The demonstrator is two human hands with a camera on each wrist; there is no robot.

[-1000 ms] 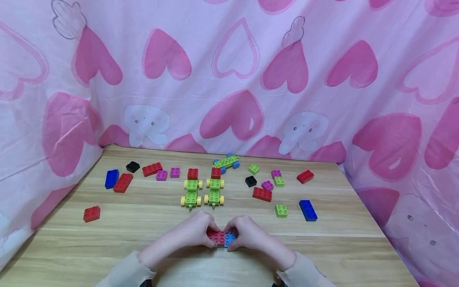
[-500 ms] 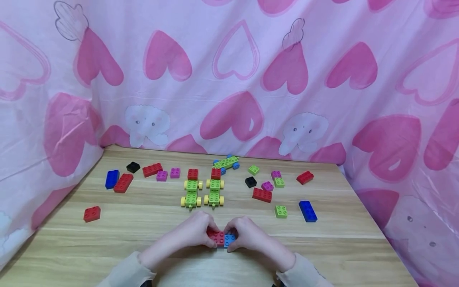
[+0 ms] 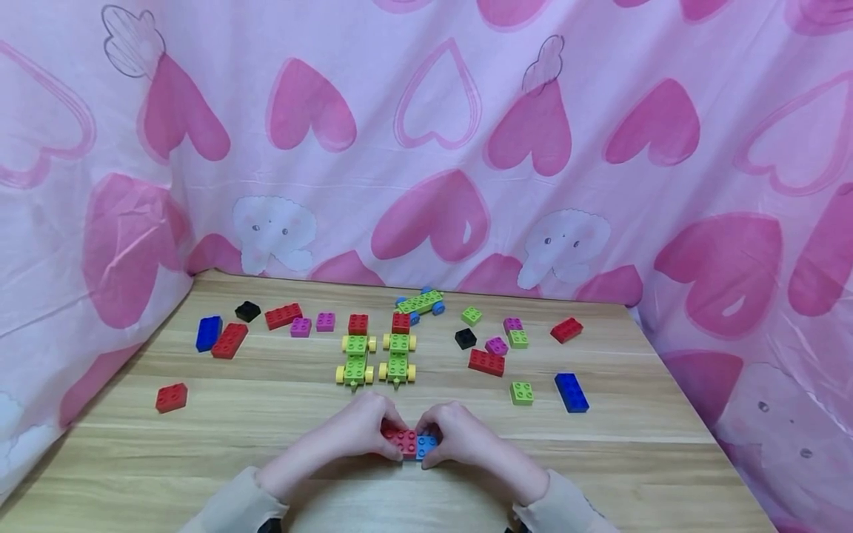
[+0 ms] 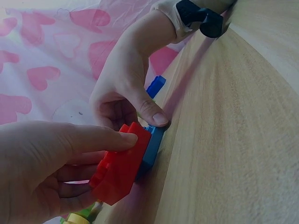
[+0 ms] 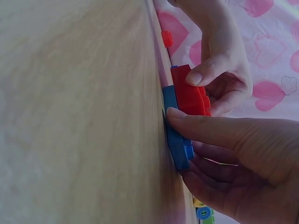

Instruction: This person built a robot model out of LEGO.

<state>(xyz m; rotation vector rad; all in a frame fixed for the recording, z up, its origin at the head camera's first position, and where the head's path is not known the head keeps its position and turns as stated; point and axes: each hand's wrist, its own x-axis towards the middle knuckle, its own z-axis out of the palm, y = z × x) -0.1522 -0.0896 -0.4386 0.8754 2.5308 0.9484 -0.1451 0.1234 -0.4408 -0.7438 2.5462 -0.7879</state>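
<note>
Near the front of the table, my left hand (image 3: 365, 426) pinches a red building brick (image 3: 407, 443), thumb on the near side and fingers on the far side. My right hand (image 3: 460, 433) grips a blue building brick (image 3: 426, 446) by its right end. In the right wrist view the red brick (image 5: 189, 95) sits on top of one end of the blue brick (image 5: 173, 133), whose other studs stay bare. The left wrist view shows the left thumb along the red brick (image 4: 122, 170), with the blue brick (image 4: 150, 154) beneath it, low against the wooden tabletop.
Two green wheeled bases with yellow wheels (image 3: 356, 359) (image 3: 398, 359) stand beyond the hands, each with a red brick at its far end. Behind is a green base with blue wheels (image 3: 421, 301). Loose bricks lie both sides, including a dark blue brick (image 3: 571, 392). A pink heart-patterned curtain (image 3: 426, 148) encloses the table.
</note>
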